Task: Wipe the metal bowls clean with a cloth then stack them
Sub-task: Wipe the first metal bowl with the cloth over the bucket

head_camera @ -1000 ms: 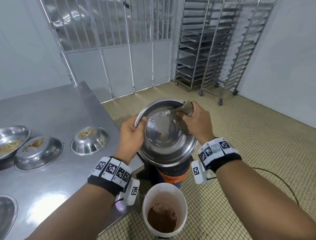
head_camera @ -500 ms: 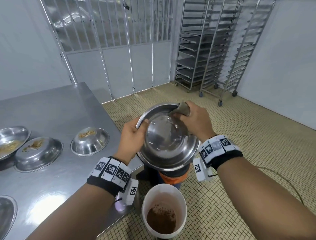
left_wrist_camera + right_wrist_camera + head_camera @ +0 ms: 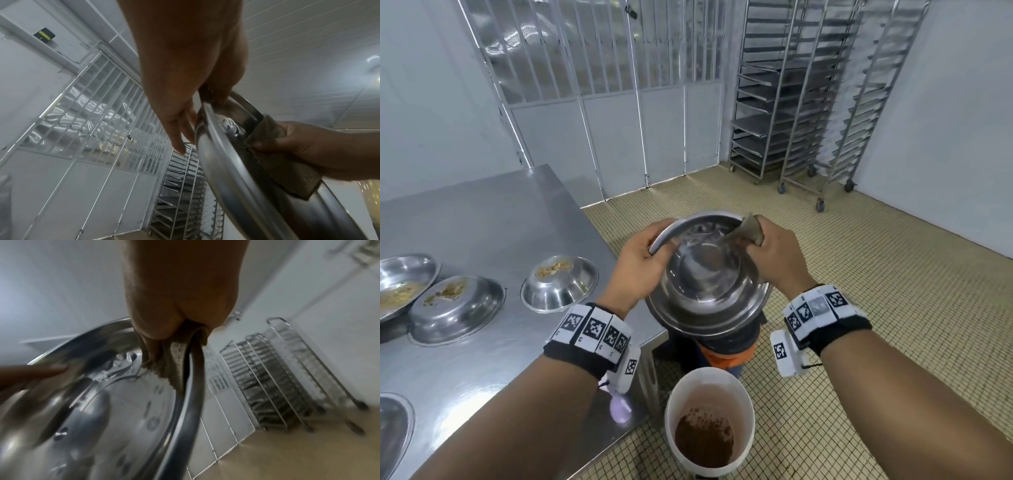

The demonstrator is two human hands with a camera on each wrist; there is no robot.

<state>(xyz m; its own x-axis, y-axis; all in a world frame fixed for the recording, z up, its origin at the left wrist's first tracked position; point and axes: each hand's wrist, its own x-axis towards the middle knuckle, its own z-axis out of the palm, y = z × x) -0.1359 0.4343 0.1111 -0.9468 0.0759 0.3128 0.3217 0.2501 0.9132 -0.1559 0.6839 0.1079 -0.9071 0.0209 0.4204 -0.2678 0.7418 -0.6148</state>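
Note:
I hold a shiny metal bowl [image 3: 705, 284] tilted in the air past the table corner, above a white bucket. My left hand [image 3: 643, 263] grips its left rim, thumb inside and fingers behind [image 3: 180, 138]. My right hand [image 3: 774, 253] holds a brownish cloth [image 3: 748, 231] folded over the bowl's far right rim [image 3: 193, 369]; the cloth [image 3: 283, 165] lies against the inner wall. Three dirty metal bowls [image 3: 560, 282], [image 3: 457, 308], [image 3: 400, 281] with food crumbs sit on the steel table. Another bowl [image 3: 393, 431] shows at the lower left edge.
The steel table [image 3: 482, 219] fills the left side. A white bucket [image 3: 709, 425] holding brown residue stands on the tiled floor below the bowl. Wheeled tray racks [image 3: 808, 102] stand at the back right, a barred metal partition [image 3: 599, 68] behind.
The cloth and my right hand have slid up from the bowl's inner wall to its upper right rim. The bowl has shifted slightly while my left hand keeps its grip.

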